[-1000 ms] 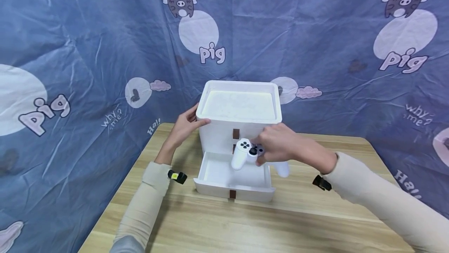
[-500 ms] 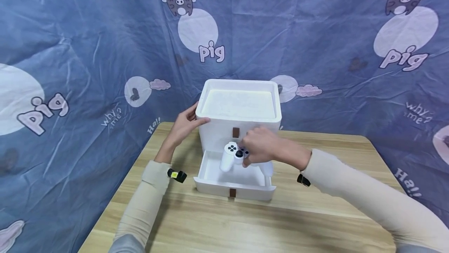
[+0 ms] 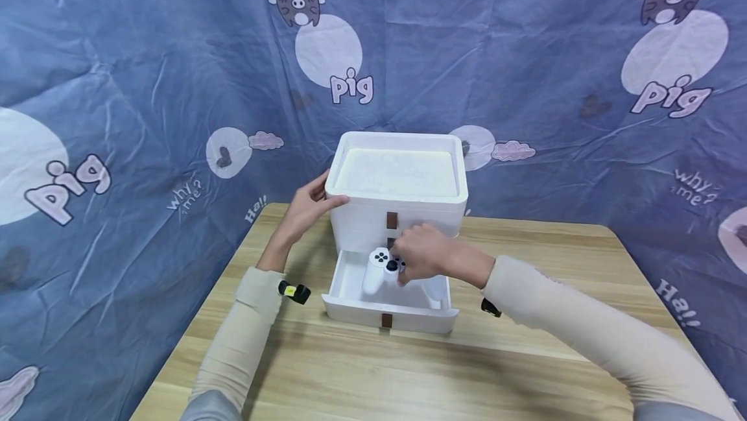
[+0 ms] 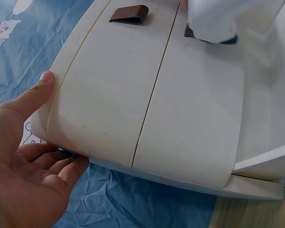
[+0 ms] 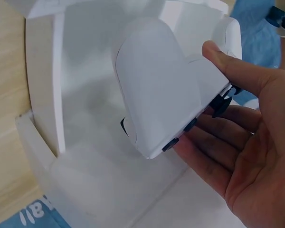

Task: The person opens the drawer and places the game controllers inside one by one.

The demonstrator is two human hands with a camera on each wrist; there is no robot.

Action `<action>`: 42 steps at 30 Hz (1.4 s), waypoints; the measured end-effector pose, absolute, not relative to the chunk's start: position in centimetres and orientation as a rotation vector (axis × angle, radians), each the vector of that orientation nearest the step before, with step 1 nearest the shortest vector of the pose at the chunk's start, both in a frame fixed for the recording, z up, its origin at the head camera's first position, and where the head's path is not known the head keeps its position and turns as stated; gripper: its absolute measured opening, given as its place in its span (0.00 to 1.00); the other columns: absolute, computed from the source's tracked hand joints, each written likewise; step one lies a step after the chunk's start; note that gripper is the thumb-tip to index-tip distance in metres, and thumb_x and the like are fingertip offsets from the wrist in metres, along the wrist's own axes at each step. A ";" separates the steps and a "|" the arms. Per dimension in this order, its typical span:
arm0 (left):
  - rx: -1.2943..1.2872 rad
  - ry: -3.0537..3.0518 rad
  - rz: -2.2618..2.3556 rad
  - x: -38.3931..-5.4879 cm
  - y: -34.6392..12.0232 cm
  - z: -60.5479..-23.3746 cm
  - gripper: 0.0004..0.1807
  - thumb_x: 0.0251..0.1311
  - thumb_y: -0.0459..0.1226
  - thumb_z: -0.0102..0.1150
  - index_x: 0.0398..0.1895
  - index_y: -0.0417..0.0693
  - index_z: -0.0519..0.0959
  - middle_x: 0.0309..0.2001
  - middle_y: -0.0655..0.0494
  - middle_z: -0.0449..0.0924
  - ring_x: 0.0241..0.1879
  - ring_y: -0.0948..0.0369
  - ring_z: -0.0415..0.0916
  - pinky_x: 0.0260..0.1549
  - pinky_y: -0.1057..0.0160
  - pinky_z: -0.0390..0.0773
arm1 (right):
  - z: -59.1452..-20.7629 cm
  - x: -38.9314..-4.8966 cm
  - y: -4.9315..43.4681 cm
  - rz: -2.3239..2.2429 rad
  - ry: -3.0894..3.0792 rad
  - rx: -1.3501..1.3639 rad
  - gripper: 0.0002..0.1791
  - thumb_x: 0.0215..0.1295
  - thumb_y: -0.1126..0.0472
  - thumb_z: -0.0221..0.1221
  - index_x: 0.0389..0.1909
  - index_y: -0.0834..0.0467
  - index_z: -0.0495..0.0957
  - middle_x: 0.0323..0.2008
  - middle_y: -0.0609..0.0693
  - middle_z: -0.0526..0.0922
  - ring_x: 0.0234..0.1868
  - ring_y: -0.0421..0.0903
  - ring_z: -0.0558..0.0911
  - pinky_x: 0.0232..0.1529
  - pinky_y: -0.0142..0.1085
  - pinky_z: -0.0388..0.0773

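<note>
A white drawer cabinet [image 3: 357,223] with brown pull tabs stands on the table, its bottom drawer [image 3: 356,311] pulled out. My left hand [image 3: 303,213] holds the cabinet's upper left corner; in the left wrist view the thumb lies on the front face, and the fingers [image 4: 76,168] bend against the side. Over the open drawer, my right hand [image 3: 425,253] grips a white game controller [image 3: 373,273] by its middle. Seen from the right wrist, the thumb is on the controller's underside [image 5: 156,80] and the fingers are on its button side. Whether the controller touches the drawer floor, I cannot tell.
The cabinet top is a shallow tray with a raised rim [image 3: 403,200]. Upper drawers [image 4: 104,85] are closed. A wooden table [image 3: 373,375] carries the cabinet, and a blue printed cloth [image 3: 420,71] hangs behind and at the sides.
My right hand has carried the controller left and then down, from the drawer's right side to within its opening. The left hand has stayed on the cabinet corner.
</note>
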State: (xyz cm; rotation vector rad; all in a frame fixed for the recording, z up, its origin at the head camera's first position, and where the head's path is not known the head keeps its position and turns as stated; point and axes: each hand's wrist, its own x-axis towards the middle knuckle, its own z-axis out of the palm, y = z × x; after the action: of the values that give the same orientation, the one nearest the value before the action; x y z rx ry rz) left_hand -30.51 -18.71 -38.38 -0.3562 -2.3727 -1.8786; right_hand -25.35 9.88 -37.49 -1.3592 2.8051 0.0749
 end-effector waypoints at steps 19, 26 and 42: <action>-0.342 -2.387 -1.885 -30.3 -18.6 -38.2 0.50 0.63 0.44 0.78 0.85 0.55 0.61 0.81 0.50 0.66 0.77 0.53 0.69 0.74 0.53 0.74 | -42.7 -26.5 9.1 0.126 2.802 -1.249 0.21 0.51 0.43 0.82 0.39 0.52 0.90 0.27 0.45 0.86 0.26 0.41 0.78 0.27 0.36 0.79; -0.328 -2.395 -1.874 -30.3 -18.6 -38.1 0.50 0.62 0.45 0.78 0.85 0.55 0.61 0.81 0.51 0.65 0.78 0.52 0.69 0.74 0.52 0.74 | -43.9 -26.8 8.9 0.166 2.802 -1.225 0.21 0.52 0.43 0.82 0.38 0.52 0.90 0.30 0.46 0.89 0.29 0.42 0.81 0.31 0.39 0.82; -0.326 -2.397 -1.872 -30.1 -18.6 -38.1 0.50 0.63 0.46 0.78 0.85 0.56 0.61 0.81 0.51 0.66 0.78 0.53 0.69 0.74 0.52 0.74 | -44.3 -26.6 9.0 0.123 2.793 -1.213 0.17 0.59 0.45 0.78 0.37 0.55 0.90 0.25 0.46 0.85 0.22 0.39 0.73 0.23 0.32 0.69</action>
State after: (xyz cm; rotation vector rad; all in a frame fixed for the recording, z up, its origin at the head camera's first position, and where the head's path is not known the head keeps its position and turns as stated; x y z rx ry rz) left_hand -30.08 -18.58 -38.07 -0.3257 -2.3975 -1.8721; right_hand -26.64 8.98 -44.35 -1.2125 2.7929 0.1233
